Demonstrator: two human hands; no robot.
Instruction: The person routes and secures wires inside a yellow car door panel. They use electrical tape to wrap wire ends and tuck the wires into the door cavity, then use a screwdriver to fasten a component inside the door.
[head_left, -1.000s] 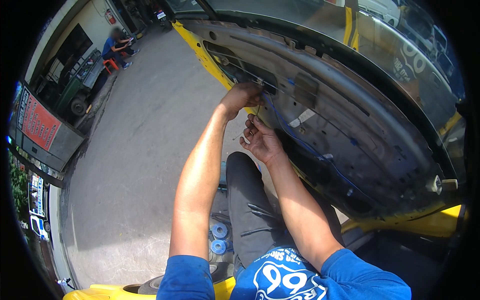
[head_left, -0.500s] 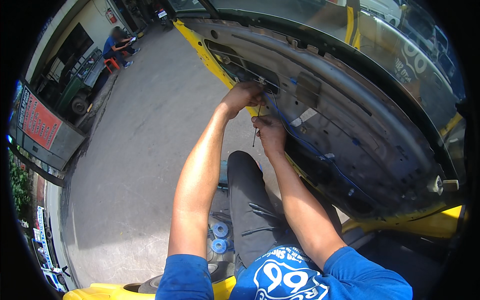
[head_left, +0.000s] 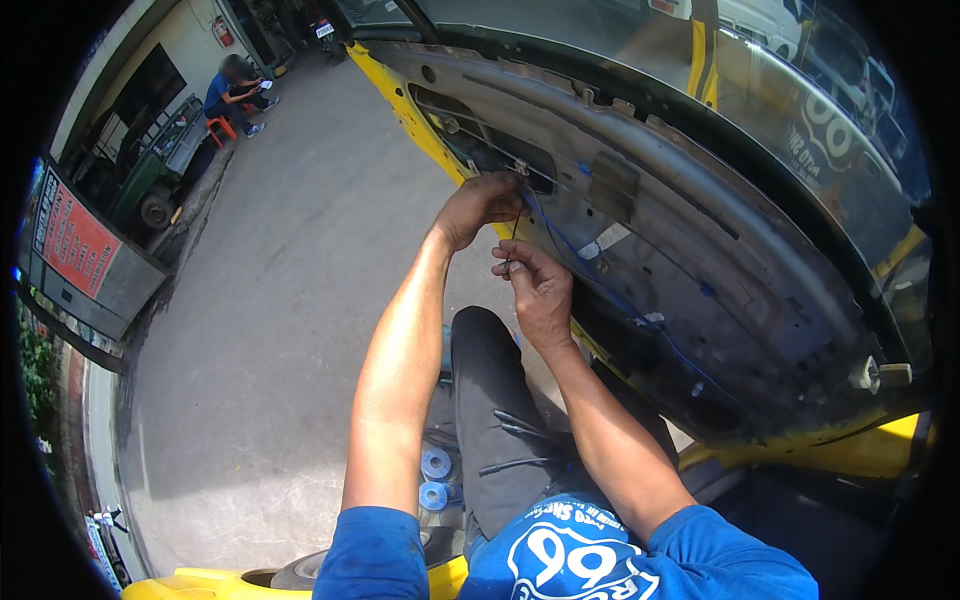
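My left hand point(head_left: 478, 210) is closed at the edge of a cut-out in a stripped car door panel point(head_left: 690, 250). Its fingertips pinch at a blue wire point(head_left: 562, 238) that runs down across the panel; the far side of the fingers is hidden. Just below, my right hand point(head_left: 540, 295) grips a thin black cable tie point(head_left: 515, 228) between thumb and fingers. The tie stretches up toward my left hand. More thin black strips point(head_left: 520, 425) lie over my dark trouser leg.
Two rolls of blue tape point(head_left: 435, 463) lie beside my leg. The door's yellow edge point(head_left: 405, 105) runs along the left of the panel. A seated person point(head_left: 235, 90) is far back on a red stool point(head_left: 220, 126), near a green vehicle point(head_left: 150, 175).
My right hand has shifted slightly down and its fingers have spread a little. The cable tie's lower end, which hung below that hand, no longer shows. My left hand stays nearly in place.
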